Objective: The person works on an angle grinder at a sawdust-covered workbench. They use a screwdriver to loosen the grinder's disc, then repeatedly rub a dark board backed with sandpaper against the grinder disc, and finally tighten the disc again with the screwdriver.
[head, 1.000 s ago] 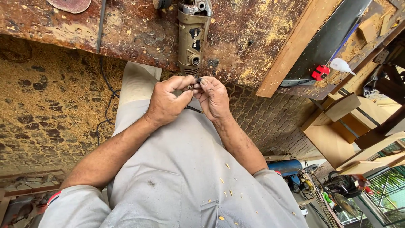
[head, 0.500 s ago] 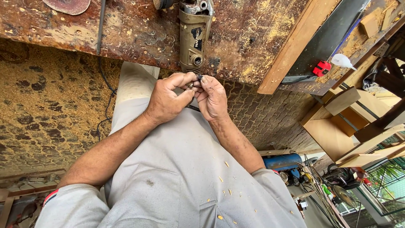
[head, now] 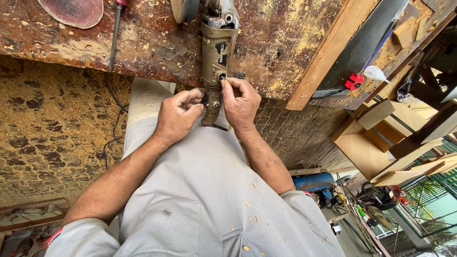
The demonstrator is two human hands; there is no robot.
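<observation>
Currently a small dark cap (head: 222,76) on the side of the grinder (head: 213,71) is pinched between thumb and forefinger of the right hand (head: 240,102); the other fingers are curled loosely below it. The left hand (head: 176,119) is nearly closed, fingertips pressed to the grinder's tail near a small screw; whether anything is gripped there cannot be told.

The grinder is laid on the workbench (head: 143,43), tail overhanging the edge toward the body, disc end at the top of view. A dark oval label with a pale patch is seen on its tan casing, just above the cap.

Both forearms are angled inward, wrists close together over the lap, elbows spread. Wood chips are scattered on the grey shirt (head: 200,204).

Further out: a screwdriver (head: 115,33) and a reddish sanding disc (head: 71,10) are lying on the bench at left, a wooden plank (head: 328,52) at right. A red clip (head: 353,82) and a white nozzle (head: 376,74) are seen beyond it. A blue cylinder (head: 312,182) is lying on the floor.
</observation>
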